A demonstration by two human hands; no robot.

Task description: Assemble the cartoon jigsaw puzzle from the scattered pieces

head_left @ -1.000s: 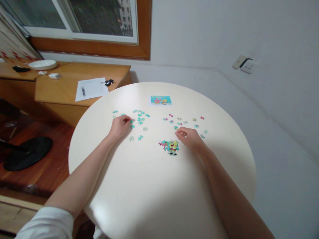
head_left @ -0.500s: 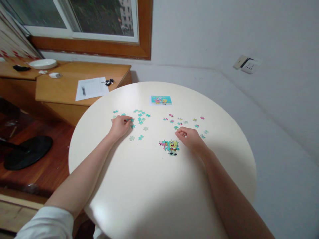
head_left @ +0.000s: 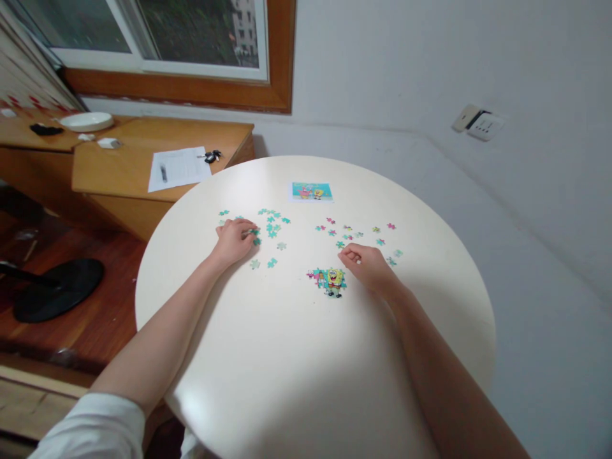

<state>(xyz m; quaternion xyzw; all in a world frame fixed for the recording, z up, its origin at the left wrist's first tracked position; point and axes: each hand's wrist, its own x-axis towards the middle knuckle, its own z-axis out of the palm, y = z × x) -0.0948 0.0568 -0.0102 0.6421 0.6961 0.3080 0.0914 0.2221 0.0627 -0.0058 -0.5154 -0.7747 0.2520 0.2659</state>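
My left hand (head_left: pixel 235 241) rests among teal jigsaw pieces on the left of the table. Its fingers are a little apart, the tips over or touching a teal piece (head_left: pixel 254 233). My right hand (head_left: pixel 364 260) is curled, thumb against fingers, just right of a partly joined puzzle (head_left: pixel 335 278) that shows a yellow square cartoon figure and a pink part. Whatever those curled fingers hold, if anything, is hidden. A teal piece (head_left: pixel 340 244) lies just beyond the right fingertips. Loose pink and teal pieces (head_left: pixel 331 233) are scattered past this hand.
A picture card (head_left: pixel 312 191) lies toward the far side of the round white table (head_left: pixel 268 357). Behind on the left, a wooden desk (head_left: pixel 109 169) carries a paper sheet (head_left: pixel 179 167), keys (head_left: pixel 211 156) and a white dish (head_left: pixel 87 121). A wall socket (head_left: pixel 485 125) is at the right.
My left fingers have loosened from a pinch and spread slightly over the teal pieces. My right hand keeps its curled pose beside the joined puzzle. The whole view has shifted slightly.
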